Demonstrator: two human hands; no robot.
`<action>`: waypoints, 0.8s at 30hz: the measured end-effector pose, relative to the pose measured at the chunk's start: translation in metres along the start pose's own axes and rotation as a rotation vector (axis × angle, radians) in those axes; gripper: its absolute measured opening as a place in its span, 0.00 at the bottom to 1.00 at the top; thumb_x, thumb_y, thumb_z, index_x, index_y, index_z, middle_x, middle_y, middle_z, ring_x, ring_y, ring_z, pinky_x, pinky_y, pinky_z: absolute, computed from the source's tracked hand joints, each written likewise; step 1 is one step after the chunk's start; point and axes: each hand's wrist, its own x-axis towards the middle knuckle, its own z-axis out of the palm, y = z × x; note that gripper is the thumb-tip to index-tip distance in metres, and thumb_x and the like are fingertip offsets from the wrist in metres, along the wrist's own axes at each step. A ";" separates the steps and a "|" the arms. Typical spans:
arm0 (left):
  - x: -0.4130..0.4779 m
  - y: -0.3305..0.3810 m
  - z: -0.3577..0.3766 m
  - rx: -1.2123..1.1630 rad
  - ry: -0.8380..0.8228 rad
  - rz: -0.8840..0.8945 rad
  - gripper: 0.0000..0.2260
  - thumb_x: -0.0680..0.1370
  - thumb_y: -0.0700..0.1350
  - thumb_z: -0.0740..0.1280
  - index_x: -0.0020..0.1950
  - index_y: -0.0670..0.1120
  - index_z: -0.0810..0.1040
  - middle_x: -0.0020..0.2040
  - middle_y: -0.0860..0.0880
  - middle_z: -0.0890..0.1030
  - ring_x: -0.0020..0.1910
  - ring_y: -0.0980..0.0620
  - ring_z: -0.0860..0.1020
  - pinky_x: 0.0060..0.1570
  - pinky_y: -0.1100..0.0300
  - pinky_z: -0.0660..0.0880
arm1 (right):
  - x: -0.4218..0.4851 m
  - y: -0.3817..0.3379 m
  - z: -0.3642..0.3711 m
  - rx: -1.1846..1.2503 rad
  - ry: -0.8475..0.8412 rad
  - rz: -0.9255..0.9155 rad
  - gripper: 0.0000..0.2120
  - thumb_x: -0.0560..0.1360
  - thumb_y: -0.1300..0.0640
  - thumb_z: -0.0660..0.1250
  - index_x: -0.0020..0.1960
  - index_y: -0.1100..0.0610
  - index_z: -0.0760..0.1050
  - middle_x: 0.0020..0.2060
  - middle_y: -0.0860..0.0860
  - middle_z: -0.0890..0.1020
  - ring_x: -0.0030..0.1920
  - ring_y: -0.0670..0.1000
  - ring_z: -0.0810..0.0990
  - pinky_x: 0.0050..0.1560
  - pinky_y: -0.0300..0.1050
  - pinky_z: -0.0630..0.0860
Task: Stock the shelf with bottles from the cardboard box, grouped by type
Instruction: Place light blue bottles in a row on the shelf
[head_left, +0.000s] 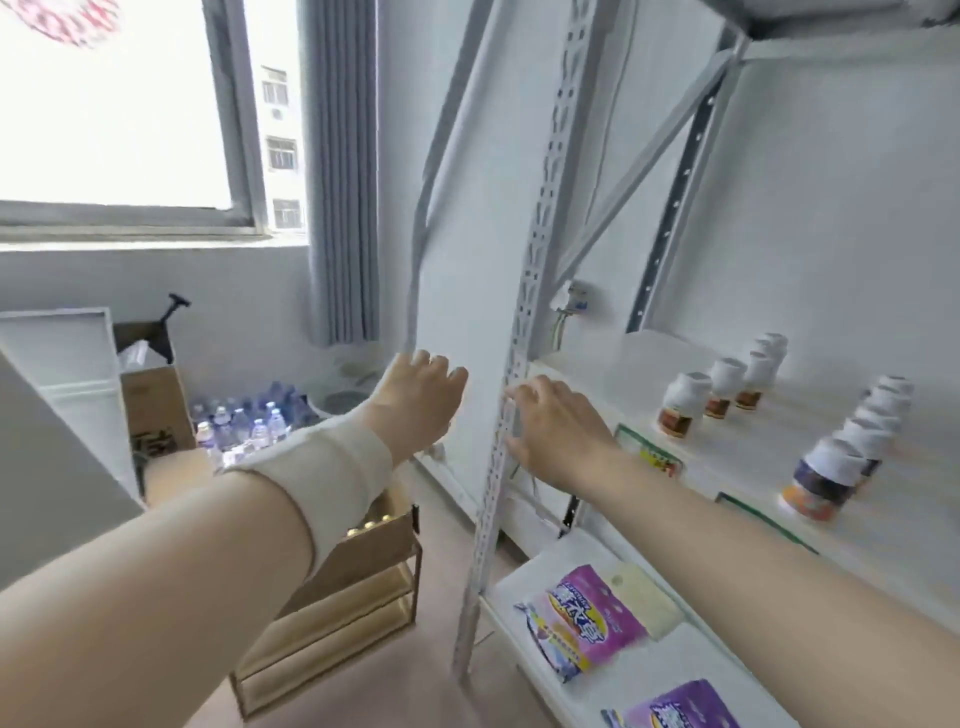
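Both my arms reach forward with nothing in either hand. My left hand (422, 402), a white bandage round its wrist, hangs in the air left of the shelf's upright post (511, 364), fingers loosely bent. My right hand (558, 428) is beside that post with relaxed fingers; I cannot tell if it touches it. On the white shelf board (727, 457) stand two rows of white-capped bottles: brown-labelled ones (680, 405) further back, purple-and-orange-labelled ones (823, 480) nearer right. The cardboard box (363, 551) with gold bottle caps showing sits below my left forearm.
Purple packets (576, 618) lie on the lower shelf. A pile of water bottles (249, 421) sits on the floor under the window, next to another carton (156, 410) and a white cabinet (67, 374). A wooden rack (332, 629) carries the cardboard box.
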 end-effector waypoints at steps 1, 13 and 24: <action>-0.006 -0.025 0.024 -0.014 -0.050 -0.040 0.17 0.79 0.45 0.60 0.66 0.44 0.66 0.63 0.44 0.72 0.62 0.44 0.71 0.60 0.53 0.67 | 0.020 -0.022 0.013 0.001 -0.026 -0.023 0.26 0.78 0.50 0.58 0.72 0.59 0.58 0.69 0.58 0.64 0.68 0.59 0.64 0.68 0.52 0.62; -0.014 -0.184 0.314 -0.159 -0.523 -0.255 0.15 0.79 0.44 0.59 0.66 0.44 0.66 0.64 0.44 0.73 0.64 0.44 0.71 0.62 0.53 0.68 | 0.227 -0.161 0.209 -0.010 -0.364 -0.267 0.26 0.79 0.49 0.56 0.73 0.58 0.56 0.70 0.57 0.63 0.71 0.57 0.61 0.71 0.51 0.59; 0.065 -0.182 0.570 -0.524 -0.932 -0.380 0.17 0.78 0.40 0.59 0.67 0.44 0.65 0.63 0.44 0.72 0.62 0.44 0.71 0.57 0.55 0.70 | 0.402 -0.208 0.455 0.137 -0.801 -0.425 0.26 0.78 0.46 0.58 0.72 0.57 0.59 0.68 0.55 0.67 0.69 0.56 0.64 0.70 0.48 0.61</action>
